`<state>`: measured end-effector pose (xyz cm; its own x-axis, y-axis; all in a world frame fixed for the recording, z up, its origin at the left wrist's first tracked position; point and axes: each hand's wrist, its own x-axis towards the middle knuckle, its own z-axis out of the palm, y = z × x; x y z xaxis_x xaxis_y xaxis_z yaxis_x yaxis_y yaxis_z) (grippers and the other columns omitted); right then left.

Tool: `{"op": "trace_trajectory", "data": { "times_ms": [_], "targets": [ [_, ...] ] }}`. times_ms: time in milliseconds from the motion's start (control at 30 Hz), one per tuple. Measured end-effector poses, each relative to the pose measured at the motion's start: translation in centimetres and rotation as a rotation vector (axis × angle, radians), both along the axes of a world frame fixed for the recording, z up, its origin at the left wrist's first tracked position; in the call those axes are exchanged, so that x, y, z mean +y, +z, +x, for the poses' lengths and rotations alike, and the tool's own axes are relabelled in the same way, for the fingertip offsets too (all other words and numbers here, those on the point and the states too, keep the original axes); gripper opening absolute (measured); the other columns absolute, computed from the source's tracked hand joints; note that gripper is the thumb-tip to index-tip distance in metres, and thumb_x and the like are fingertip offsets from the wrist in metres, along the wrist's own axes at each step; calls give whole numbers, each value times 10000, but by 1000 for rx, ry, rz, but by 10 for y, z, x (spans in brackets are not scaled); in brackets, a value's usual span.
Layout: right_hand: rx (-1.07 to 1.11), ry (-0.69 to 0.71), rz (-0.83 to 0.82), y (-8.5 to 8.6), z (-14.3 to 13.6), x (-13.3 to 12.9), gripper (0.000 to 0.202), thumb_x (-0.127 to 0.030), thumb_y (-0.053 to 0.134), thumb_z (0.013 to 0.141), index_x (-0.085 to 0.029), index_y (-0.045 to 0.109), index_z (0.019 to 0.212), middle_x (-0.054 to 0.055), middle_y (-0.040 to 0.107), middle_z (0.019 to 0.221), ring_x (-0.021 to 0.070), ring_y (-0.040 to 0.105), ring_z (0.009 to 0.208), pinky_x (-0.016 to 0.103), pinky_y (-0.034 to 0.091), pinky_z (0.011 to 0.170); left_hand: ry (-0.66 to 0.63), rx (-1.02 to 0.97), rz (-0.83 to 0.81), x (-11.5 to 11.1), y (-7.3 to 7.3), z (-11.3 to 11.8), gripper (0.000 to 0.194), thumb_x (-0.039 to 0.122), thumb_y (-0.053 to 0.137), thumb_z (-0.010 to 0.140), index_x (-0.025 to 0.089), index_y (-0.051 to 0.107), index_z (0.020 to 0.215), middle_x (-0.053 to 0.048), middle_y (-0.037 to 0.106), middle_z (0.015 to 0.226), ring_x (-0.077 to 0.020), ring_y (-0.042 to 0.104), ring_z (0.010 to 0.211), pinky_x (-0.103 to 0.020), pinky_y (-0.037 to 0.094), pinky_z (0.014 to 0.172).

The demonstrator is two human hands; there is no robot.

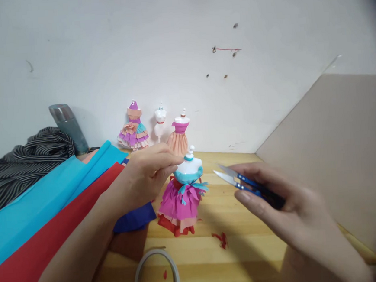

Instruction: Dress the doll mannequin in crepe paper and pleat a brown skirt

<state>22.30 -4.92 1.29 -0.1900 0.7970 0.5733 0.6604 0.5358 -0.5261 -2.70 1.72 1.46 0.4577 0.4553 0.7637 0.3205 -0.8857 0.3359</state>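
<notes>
A small white dress form (190,166) stands on the wooden table, wearing a teal band and bow, a magenta ruffled skirt (179,200) and red and peach layers below. My left hand (153,167) is closed at its left shoulder, the fingertips against it; the exact grip is partly hidden. To the right of the form, my right hand (287,207) holds blue-handled thread snips (243,182). Their blades are apart and point left toward the bow, without touching it. Red paper scraps (222,240) lie on the table below the blades.
Behind stand other small forms: a purple and peach dress (133,130), a bare form (160,115) and a magenta-topped one (181,135). Sheets of blue paper (48,186) and red paper (66,215), a striped cloth (36,155) and a bottle (70,128) are left. A tape roll (176,272) lies in front.
</notes>
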Motion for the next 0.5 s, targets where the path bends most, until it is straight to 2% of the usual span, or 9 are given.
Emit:
{"op": "trace_trajectory", "data": {
  "times_ms": [100, 200, 400, 500],
  "targets": [
    [207, 11, -81, -8, -9, 23, 199, -361, 664, 804, -195, 698, 910, -35, 480, 573, 96, 436, 473, 216, 364, 437, -49, -32, -14, 3, 1, -1, 177, 123, 537, 889, 158, 707, 919, -89, 732, 893, -155, 659, 793, -271, 526, 698],
    [378, 73, -193, -16, -19, 42, 215, -370, 677, 756, -169, 695, 831, -67, 338, 543, 79, 346, 456, 221, 325, 440, -96, -47, 10, 8, 1, -2, 167, 136, 546, 892, 165, 707, 927, -91, 745, 888, -157, 676, 794, -271, 541, 707],
    [607, 191, -319, -25, -27, 53, 339, -421, 644, 786, -137, 698, 963, -65, 372, 541, 81, 314, 472, 229, 285, 450, -79, -63, 63, 13, -3, 0, 155, 114, 566, 884, 160, 705, 935, -101, 743, 928, -160, 691, 882, -284, 560, 784],
    [625, 186, -350, -23, -29, 53, 351, -414, 665, 754, -124, 701, 947, -51, 438, 540, 86, 348, 483, 237, 320, 471, -50, -45, 77, 13, -5, -1, 185, 113, 539, 895, 164, 709, 948, -110, 741, 958, -171, 693, 927, -301, 567, 808]
  ]
}}
